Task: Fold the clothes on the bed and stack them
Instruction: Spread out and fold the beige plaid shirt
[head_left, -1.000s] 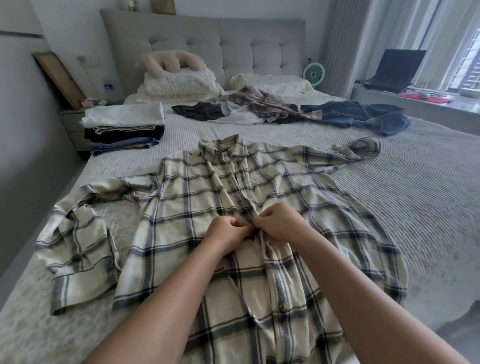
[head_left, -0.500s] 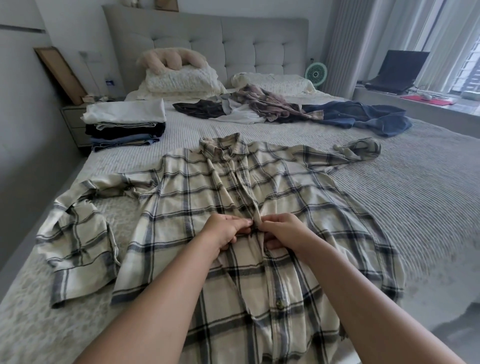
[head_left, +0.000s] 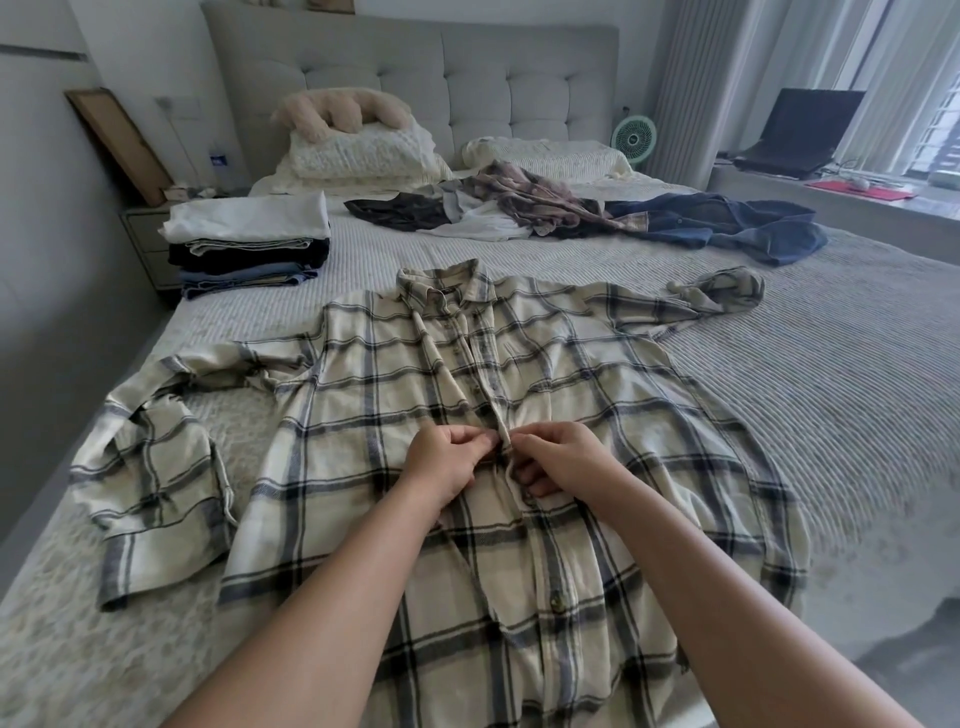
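Plaid shirt is spread face up across the near half of the bed, collar toward twelve o'clock. Its front placket is pinched by the left hand from nine o'clock and by the right hand from three o'clock, apparently at a button. A folded stack is seen at ten o'clock, unfolded clothes at one o'clock. If the two edges are misaligned, the front could be buttoned skewed and creases folded in; the bunched left sleeve could be trapped beneath unless smoothed first.
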